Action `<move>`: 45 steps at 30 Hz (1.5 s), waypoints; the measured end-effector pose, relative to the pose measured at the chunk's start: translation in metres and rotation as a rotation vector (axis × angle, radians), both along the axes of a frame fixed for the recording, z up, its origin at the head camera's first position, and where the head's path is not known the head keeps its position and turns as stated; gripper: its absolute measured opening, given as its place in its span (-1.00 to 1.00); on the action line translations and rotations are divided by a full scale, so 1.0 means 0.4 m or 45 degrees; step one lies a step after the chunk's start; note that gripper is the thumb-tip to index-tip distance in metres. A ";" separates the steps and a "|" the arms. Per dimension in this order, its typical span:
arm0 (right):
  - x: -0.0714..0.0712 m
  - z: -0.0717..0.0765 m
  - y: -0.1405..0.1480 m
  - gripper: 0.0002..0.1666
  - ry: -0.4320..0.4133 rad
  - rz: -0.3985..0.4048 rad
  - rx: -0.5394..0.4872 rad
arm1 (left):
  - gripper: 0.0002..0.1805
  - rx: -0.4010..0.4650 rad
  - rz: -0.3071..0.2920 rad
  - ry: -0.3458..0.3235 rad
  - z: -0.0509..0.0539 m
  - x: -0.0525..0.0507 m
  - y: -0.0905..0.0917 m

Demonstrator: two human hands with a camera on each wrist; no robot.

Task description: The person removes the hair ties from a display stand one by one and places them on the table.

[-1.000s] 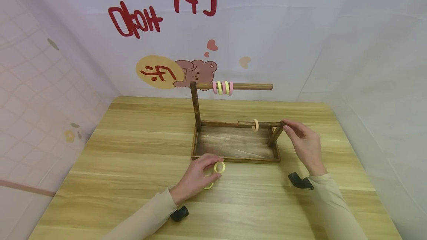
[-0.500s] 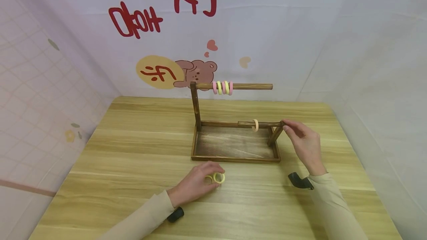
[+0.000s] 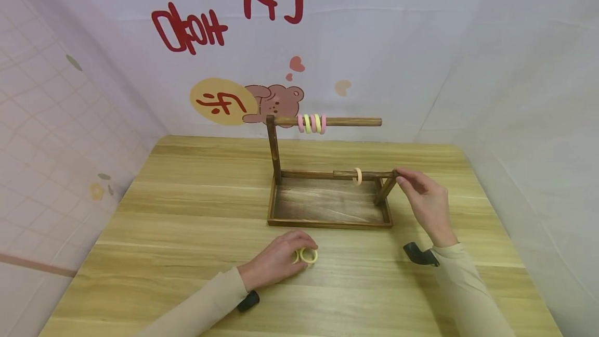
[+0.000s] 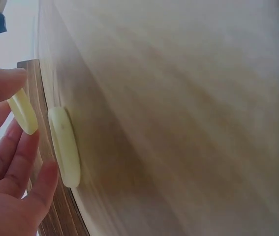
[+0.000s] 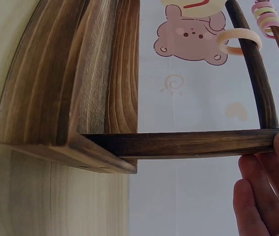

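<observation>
My left hand [image 3: 276, 258] pinches a pale yellow ring [image 4: 22, 112] between thumb and fingers, low over the table in front of the wooden stand. Just under it a second yellow ring [image 4: 64, 146] lies flat on the table, partly covered by the hand in the head view. My right hand [image 3: 427, 199] grips the top of the stand's short post [image 5: 203, 144] at the right. From this post a lower bar reaches left and carries one peach ring [image 3: 358, 176]. Several pink and yellow rings [image 5: 268, 18] hang side by side on the upper bar [image 3: 355, 121].
The stand's shallow tray base [image 3: 327, 223] sits mid-table, and its tall post [image 3: 274, 152] rises at the left. Behind the wooden table [image 3: 187, 196] hangs a printed white cloth [image 3: 374, 40]. Black curved pieces [image 3: 420, 254] are at both wrists.
My left hand has come toward the table's front edge with the pinched ring, away from the tray and lower over the other yellow ring. The right hand stays on the post.
</observation>
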State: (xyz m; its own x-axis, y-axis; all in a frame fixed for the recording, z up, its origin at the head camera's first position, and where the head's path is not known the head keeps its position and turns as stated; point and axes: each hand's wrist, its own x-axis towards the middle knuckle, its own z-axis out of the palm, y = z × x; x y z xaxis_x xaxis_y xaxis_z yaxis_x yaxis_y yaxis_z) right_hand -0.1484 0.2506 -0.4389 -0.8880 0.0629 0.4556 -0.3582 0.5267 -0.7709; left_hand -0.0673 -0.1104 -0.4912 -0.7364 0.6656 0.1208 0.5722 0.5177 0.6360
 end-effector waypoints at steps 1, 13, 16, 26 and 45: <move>0.000 0.000 0.000 -0.72 -0.003 0.002 -0.003 | -0.60 -0.017 -0.007 0.001 -0.001 -0.001 0.002; -0.002 -0.001 0.001 -0.73 -0.011 0.001 0.014 | -0.57 -0.099 -0.025 -0.043 -0.010 -0.003 0.009; -0.001 -0.001 0.001 -0.73 -0.005 0.000 0.017 | -0.56 -0.116 -0.027 -0.044 -0.009 -0.005 0.010; 0.001 -0.002 0.001 -0.72 -0.006 0.012 0.011 | -0.54 -0.195 -0.026 -0.042 -0.007 -0.010 0.014; -0.003 -0.006 0.006 -0.73 -0.008 0.001 0.019 | -0.44 -0.127 -0.011 -0.084 0.003 -0.008 0.003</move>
State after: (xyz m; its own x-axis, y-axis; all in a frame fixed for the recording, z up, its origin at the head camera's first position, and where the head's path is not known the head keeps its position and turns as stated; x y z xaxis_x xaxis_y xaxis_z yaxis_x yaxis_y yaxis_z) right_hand -0.1494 0.2529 -0.4412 -0.8908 0.0554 0.4510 -0.3539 0.5378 -0.7652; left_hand -0.0706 -0.1090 -0.4899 -0.7350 0.6780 0.0052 0.5354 0.5756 0.6181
